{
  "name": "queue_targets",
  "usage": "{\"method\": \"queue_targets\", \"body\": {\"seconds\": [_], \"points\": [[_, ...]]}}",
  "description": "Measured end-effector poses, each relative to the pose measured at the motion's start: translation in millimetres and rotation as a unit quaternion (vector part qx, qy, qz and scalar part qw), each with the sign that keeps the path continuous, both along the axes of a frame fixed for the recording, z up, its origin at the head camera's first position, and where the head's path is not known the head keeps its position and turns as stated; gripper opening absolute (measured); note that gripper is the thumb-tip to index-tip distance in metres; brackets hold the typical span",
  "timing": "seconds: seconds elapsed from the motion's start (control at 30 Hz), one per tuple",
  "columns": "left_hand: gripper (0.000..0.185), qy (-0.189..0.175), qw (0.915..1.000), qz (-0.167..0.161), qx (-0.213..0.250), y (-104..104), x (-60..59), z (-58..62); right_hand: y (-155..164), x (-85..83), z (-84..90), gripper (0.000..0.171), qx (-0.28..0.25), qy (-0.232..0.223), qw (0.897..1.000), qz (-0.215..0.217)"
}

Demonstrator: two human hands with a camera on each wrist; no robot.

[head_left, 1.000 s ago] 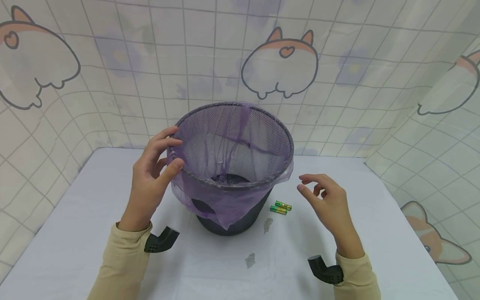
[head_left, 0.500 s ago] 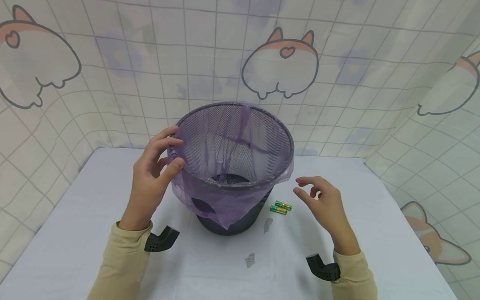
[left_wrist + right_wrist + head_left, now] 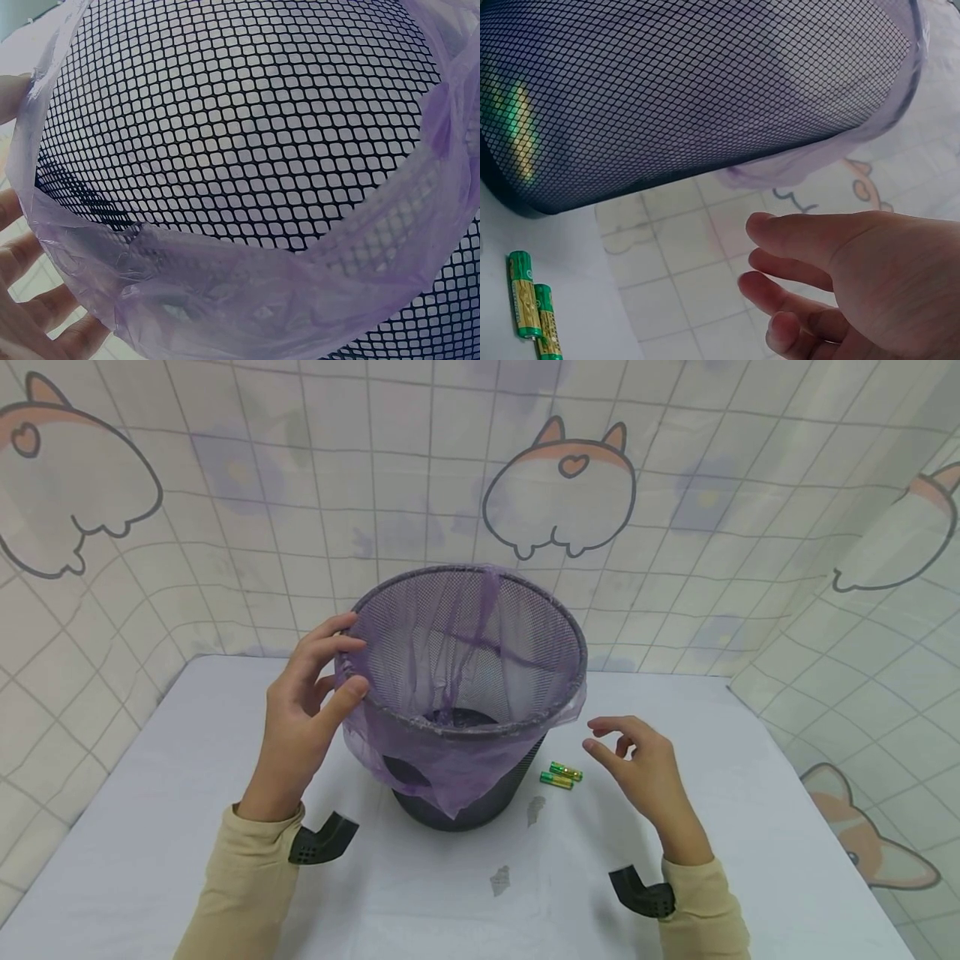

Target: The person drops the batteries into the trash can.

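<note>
A black mesh wastebasket [image 3: 517, 777] stands on the table, lined with a thin purple trash bag [image 3: 457, 768] folded over its rim. My left hand [image 3: 300, 710] holds the left side of the lined rim, thumb towards the front and fingers further back. Two green-and-gold batteries [image 3: 561, 775] lie side by side at the basket's right foot. To the right of them and above the table, my right hand [image 3: 637, 764] is loosely curled with nothing in it. In the right wrist view, a green-yellow patch [image 3: 519, 135] shows through the mesh near the base.
Two small grey patches [image 3: 500, 881] mark the white table [image 3: 420, 910] in front of the basket. A tiled-pattern curtain [image 3: 420, 460] with cartoon dogs surrounds the back and sides. Each wrist carries a black camera mount [image 3: 322, 839].
My right hand has drifted slightly left, nearer the batteries and the basket. The left hand, basket and batteries stay where they were.
</note>
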State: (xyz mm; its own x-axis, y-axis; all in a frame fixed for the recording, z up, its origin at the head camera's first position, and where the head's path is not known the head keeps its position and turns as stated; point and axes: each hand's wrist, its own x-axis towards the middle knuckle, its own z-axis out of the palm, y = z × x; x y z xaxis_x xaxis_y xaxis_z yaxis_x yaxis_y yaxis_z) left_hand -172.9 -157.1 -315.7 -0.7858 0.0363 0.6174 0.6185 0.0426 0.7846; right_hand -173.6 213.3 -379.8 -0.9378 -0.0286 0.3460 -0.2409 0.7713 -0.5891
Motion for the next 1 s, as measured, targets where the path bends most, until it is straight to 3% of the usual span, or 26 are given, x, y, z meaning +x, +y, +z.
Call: {"method": "queue_targets", "body": {"seconds": [0.4, 1.0], "points": [[0.035, 0.003, 1.0, -0.001, 0.001, -0.3, -0.3, -0.5, -1.3, -4.5, -8.8, 0.029, 0.003, -0.051, 0.999, 0.01], [0.035, 0.002, 1.0, -0.002, 0.0, 0.2, 0.3, 0.7, 1.5, -11.4, -22.7, 0.029, 0.012, -0.076, 0.997, 0.014]]}}
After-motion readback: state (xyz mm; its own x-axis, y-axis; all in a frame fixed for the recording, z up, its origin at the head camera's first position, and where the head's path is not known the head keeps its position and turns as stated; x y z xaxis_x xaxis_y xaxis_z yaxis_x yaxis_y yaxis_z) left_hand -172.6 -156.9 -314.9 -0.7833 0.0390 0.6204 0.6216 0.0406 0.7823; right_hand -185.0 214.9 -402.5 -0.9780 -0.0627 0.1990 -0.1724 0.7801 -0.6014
